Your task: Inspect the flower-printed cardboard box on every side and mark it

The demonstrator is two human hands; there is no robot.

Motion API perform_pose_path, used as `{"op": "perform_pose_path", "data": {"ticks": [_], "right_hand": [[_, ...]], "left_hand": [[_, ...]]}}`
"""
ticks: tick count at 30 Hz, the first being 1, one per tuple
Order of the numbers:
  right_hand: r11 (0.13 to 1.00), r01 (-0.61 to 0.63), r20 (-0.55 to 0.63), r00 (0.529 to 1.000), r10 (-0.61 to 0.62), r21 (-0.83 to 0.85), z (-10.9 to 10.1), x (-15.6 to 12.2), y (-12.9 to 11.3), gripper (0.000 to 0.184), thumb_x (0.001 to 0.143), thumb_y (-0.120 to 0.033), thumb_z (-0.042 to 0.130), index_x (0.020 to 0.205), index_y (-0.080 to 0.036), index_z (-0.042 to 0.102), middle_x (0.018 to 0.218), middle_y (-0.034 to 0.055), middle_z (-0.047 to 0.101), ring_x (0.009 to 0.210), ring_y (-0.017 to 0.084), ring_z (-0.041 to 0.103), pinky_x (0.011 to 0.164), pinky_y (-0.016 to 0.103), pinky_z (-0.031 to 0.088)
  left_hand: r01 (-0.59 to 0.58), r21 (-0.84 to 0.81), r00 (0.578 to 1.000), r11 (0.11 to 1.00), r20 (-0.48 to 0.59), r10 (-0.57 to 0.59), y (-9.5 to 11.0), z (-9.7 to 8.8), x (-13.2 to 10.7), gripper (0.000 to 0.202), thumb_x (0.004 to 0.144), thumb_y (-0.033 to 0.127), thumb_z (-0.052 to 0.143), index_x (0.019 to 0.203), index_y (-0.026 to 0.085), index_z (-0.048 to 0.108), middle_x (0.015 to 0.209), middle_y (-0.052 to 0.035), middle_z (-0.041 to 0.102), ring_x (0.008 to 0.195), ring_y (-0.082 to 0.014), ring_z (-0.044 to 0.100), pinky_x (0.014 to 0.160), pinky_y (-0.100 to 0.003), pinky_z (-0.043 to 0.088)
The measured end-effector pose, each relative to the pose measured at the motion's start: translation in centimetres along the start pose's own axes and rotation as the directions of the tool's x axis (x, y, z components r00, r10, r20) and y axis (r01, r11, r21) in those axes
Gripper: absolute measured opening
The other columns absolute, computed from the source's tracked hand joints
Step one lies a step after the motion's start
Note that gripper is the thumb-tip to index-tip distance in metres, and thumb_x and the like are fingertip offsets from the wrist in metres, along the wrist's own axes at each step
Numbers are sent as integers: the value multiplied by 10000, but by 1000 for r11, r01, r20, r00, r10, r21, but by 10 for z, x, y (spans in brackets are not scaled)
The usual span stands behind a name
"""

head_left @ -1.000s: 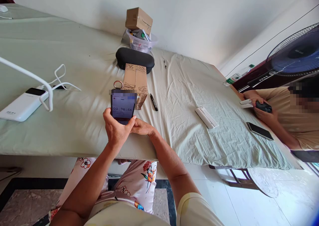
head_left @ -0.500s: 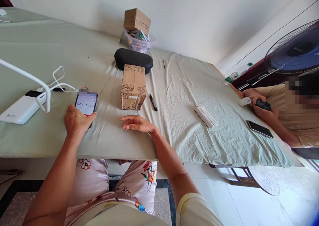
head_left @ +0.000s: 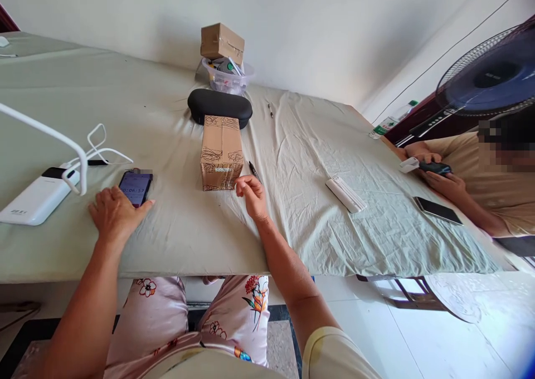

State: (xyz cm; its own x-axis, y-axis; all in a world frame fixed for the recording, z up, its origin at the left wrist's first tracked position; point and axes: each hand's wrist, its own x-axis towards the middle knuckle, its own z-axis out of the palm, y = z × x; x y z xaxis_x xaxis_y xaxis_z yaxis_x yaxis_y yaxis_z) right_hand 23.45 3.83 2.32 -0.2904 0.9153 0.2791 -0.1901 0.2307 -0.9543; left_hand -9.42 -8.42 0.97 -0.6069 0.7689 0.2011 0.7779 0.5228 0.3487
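My left hand (head_left: 116, 213) is spread, unclamped, at the near end of a flat black glass-screened phone (head_left: 136, 186): probably slick and breakable, best held by its long edges. Right hand (head_left: 252, 198) half-curled, can't tell if touching; just ahead-left of it, brown scribble-printed cardboard box (head_left: 221, 145), likely light, stiffish, crushable; grab opposite sides.

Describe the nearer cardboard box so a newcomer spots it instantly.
On the pale-green-draped table, find the long black case. The nearer cardboard box sits just on the wearer's side of it, by their right hand. Dark scribbles mark it, unlike the plain box above the plastic basin.
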Motion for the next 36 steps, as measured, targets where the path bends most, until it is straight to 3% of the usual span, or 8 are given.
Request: {"op": "perform_pose_path", "data": {"ticks": [2,4,9,12,17,22,28,36], "right_hand": [[993,34,-172,984,-53,-111,-1,2,3,456,895,-668,699,1099,-261,674,867,3,629,791,145,576,768,293,530],[974,9,-229,971,-62,-226,-1,3,8,496,923,-617,671,1273,-270,615,1055,42,644,908,163,607,843,309,548],[903,-75,-121,992,26,-422,-2,6,27,649,914,-516,665,1473,-239,484,1304,111,624,1012,189,644,842,335,576],[850,-95,-78,995,64,-517,-2,7,33,675,898,-420,670,1506,-217,459,1324,131,653,1070,218,661,850,356,588],[838,-80,5,995,98,-539,2,5,26,693,888,-291,650,1533,-148,439,1364,173,691,1156,267,689,873,376,602],[867,-54,111,986,125,-495,4,2,19,802,896,-300,672,1626,-207,351,1382,144,701,1195,266,701,976,412,603],[843,11,173,980,98,-537,2,1,18,738,927,-392,654,1608,-215,433,1453,145,665,1212,264,673,1016,438,578],[868,46,-123,985,-122,-495,-5,2,14,829,978,-544,617,1692,-312,266,1619,157,509,1301,273,606,1039,446,572]], "left_hand": [[-115,-65,993,991,-46,112,18,6,-7,868,736,649,668,1380,78,552,1462,-365,579,1444,-562,471,1157,-761,369],[-244,-134,970,960,-21,244,44,15,-9,807,754,590,671,1367,75,570,1383,-335,644,1403,-526,532,1159,-709,398],[-394,-255,903,883,70,423,114,45,4,480,788,422,675,1172,135,671,1177,-256,747,1258,-455,659,1105,-620,481],[-412,-333,890,848,50,453,136,59,12,301,766,318,675,1035,183,686,1056,-209,772,1181,-429,693,1094,-604,495],[-342,-502,918,794,-1,396,135,70,7,371,817,280,611,1170,180,671,1188,-189,768,1186,-386,711,1105,-566,515],[-252,-676,960,693,-84,267,128,68,5,527,818,309,635,1325,170,629,1337,-184,726,1240,-332,700,1099,-478,548],[-25,-896,990,443,39,136,130,67,6,488,833,367,624,1297,215,621,1331,-121,733,1066,-235,759,902,-353,619],[-9,-918,999,397,4,32,130,68,10,371,818,348,590,1153,195,634,1131,-107,771,1008,-232,765,879,-362,624]]}}
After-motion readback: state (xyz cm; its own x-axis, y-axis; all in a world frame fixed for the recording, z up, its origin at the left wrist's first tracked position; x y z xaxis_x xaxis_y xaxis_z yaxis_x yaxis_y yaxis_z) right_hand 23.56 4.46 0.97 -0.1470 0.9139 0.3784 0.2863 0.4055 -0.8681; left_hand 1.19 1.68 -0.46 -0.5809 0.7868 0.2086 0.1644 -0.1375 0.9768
